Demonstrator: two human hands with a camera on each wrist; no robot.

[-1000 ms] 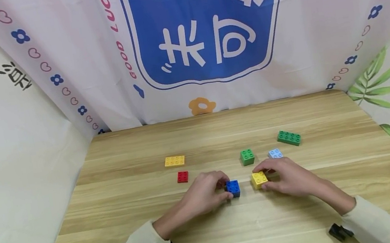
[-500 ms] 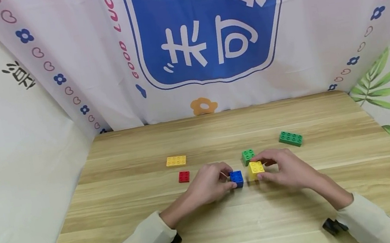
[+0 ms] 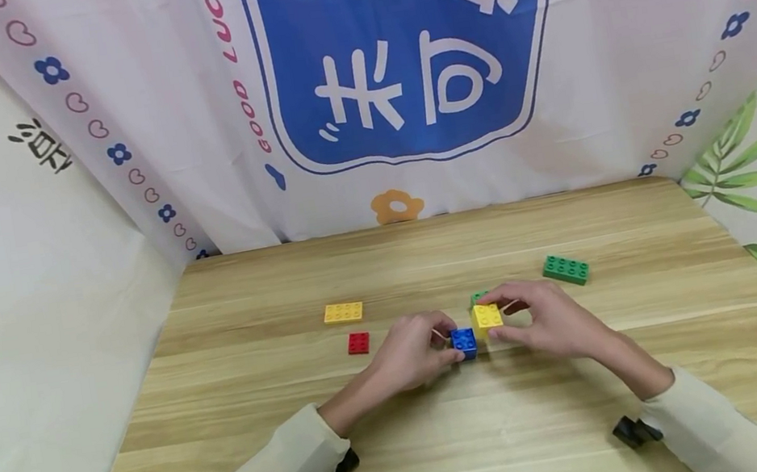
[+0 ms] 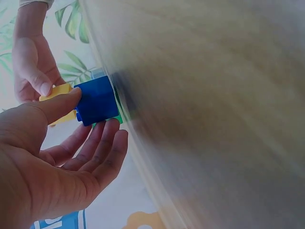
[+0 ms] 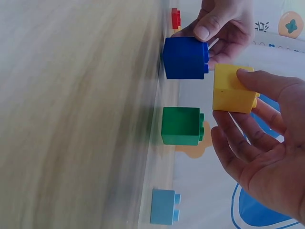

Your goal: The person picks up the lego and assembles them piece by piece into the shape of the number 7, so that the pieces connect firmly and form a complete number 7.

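Right hand (image 3: 545, 319) has moved forward and leftward; the yellow brick (image 3: 488, 316), pinched between its thumb and fingers, is now nearer the left fingertips. Left hand (image 3: 410, 352) has shifted slightly forward and rightward, blue brick (image 3: 464, 344) in its pinch; gap between bricks narrowed. Head view: small green brick (image 5: 181, 125), fully visible beyond the right fingers one second ago, now mostly covered; light-blue brick (image 5: 163, 207), then peeking out past those fingers, now hidden.
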